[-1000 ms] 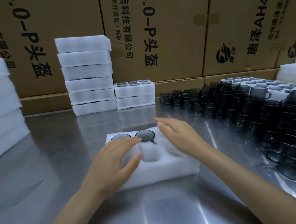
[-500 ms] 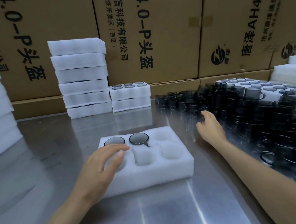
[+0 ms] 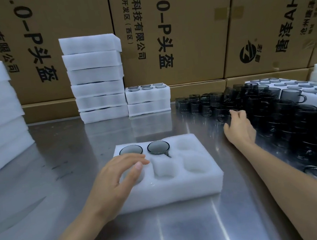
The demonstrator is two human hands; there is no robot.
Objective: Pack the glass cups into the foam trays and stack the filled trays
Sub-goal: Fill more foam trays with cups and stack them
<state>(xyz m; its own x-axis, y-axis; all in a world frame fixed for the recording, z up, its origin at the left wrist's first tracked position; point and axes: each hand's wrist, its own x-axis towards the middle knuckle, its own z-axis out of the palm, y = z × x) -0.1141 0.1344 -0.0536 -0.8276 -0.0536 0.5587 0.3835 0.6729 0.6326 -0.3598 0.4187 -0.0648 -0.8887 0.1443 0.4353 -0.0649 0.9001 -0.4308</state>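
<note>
The white six-pocket foam tray [image 3: 178, 176] is lying on the steel table [image 3: 60, 158] with only two smoky grey glass cups [image 3: 158, 147] sitting in its far-left and far-middle pockets, so four pockets are waiting and its stacking is yet to come, judging by the short stack of filled foam trays [image 3: 148, 99] standing at the back. The left hand [image 3: 117, 180] is resting on the tray's near-left corner with fingers relaxed and slightly spread, while the right hand [image 3: 240, 129] is reaching into the crowded mass of loose dark glass cups [image 3: 269, 113] at the right, fingers curling at one cup, though whether they are gripping it I cannot tell. The tall stack of white foam trays [image 3: 95, 77] and the brown cardboard cartons [image 3: 184, 30] are standing well behind, and nothing is blocking the open pockets, but the tightly packed cups could be knocked.

foam tray [image 3: 179, 187] mid-table, two cups [image 3: 158, 147] inside, loose cups [image 3: 269, 113] right
</note>
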